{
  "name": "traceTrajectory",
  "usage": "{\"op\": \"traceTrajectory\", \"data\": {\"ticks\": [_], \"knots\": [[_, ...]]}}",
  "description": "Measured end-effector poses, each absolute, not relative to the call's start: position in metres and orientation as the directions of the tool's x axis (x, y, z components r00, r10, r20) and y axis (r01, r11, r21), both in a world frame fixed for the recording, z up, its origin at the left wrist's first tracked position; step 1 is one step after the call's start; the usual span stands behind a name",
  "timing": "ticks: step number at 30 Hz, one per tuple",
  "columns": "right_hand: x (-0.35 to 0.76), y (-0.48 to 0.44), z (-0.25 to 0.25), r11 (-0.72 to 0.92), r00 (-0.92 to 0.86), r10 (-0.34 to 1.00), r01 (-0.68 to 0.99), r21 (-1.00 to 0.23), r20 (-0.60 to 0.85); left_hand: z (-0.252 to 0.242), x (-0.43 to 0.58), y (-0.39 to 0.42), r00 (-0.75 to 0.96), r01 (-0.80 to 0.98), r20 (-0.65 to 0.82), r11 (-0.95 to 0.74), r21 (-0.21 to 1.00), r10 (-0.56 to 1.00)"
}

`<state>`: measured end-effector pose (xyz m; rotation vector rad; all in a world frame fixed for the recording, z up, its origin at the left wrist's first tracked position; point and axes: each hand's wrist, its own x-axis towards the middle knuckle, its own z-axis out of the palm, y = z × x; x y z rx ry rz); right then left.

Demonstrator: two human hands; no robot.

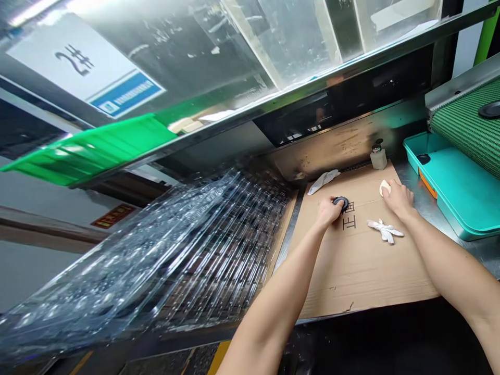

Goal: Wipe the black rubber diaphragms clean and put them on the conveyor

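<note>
My left hand (330, 210) grips a small dark round disc (341, 202) between thumb and fingers, just over the printed characters on a cardboard sheet (332, 271). To the right, my right hand (399, 200) is closed on a small white pad (385, 187), whose material I cannot make out. Below that hand a crumpled white glove (385, 230) lies on the cardboard. Another white cloth piece (323, 182) rests at the sheet's far left edge. Near the far right corner of the sheet stands a small bottle (378, 156) with a dark top.
Stacked clear plastic trays (219, 250) rise close on the left. At right sits a teal bin (464, 192) beside a green conveyor belt (472, 125) carrying a dark round part. A metal shelf with a green basket (97, 148) hangs overhead.
</note>
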<state>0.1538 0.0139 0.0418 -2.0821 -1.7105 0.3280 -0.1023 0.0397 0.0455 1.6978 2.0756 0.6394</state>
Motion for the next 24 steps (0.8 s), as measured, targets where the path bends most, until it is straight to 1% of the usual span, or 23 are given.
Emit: {"op": "traceTrajectory", "data": {"ticks": [3, 5, 6, 8, 9, 11, 14, 16, 18, 21, 24], "knots": [[0.154, 0.015, 0.041, -0.149, 0.21, 0.974, 0.876, -0.459, 0.083, 0.052, -0.095, 0.034, -0.199, 0.856, 0.027, 0.161, 0.491, 0.98], [0.155, 0.015, 0.041, -0.148, 0.21, 0.974, 0.875, -0.461, 0.086, 0.055, -0.088, 0.032, -0.137, 0.916, 0.079, 0.096, 0.39, 0.987], [0.155, 0.015, 0.041, -0.149, 0.212, 0.973, 0.873, -0.465, 0.086, 0.056, -0.085, 0.033, -0.083, 0.944, 0.081, 0.052, 0.324, 0.993], [0.156, 0.015, 0.04, -0.152, 0.216, 0.973, 0.869, -0.471, 0.085, 0.056, -0.081, 0.038, 0.034, 0.977, 0.019, -0.038, 0.212, 0.999], [0.156, 0.015, 0.04, -0.151, 0.216, 0.973, 0.868, -0.473, 0.086, 0.056, -0.081, 0.043, 0.079, 0.98, -0.027, -0.073, 0.186, 0.996], [0.156, 0.015, 0.039, -0.148, 0.214, 0.973, 0.869, -0.472, 0.09, 0.056, -0.088, 0.053, 0.154, 0.976, -0.087, -0.138, 0.17, 0.984], [0.156, 0.016, 0.038, -0.141, 0.212, 0.972, 0.872, -0.468, 0.102, 0.059, -0.111, 0.066, 0.253, 0.954, -0.074, -0.236, 0.183, 0.965], [0.156, 0.016, 0.037, -0.139, 0.212, 0.971, 0.874, -0.467, 0.108, 0.063, -0.134, 0.071, 0.288, 0.944, -0.06, -0.272, 0.188, 0.956], [0.155, 0.016, 0.037, -0.139, 0.211, 0.971, 0.875, -0.464, 0.108, 0.069, -0.156, 0.074, 0.281, 0.946, -0.058, -0.266, 0.188, 0.958], [0.155, 0.015, 0.037, -0.144, 0.213, 0.972, 0.875, -0.462, 0.101, 0.076, -0.183, 0.076, 0.23, 0.957, -0.068, -0.213, 0.196, 0.971], [0.155, 0.014, 0.037, -0.153, 0.218, 0.972, 0.874, -0.461, 0.09, 0.078, -0.197, 0.076, 0.188, 0.958, -0.066, -0.168, 0.233, 0.98]]}}
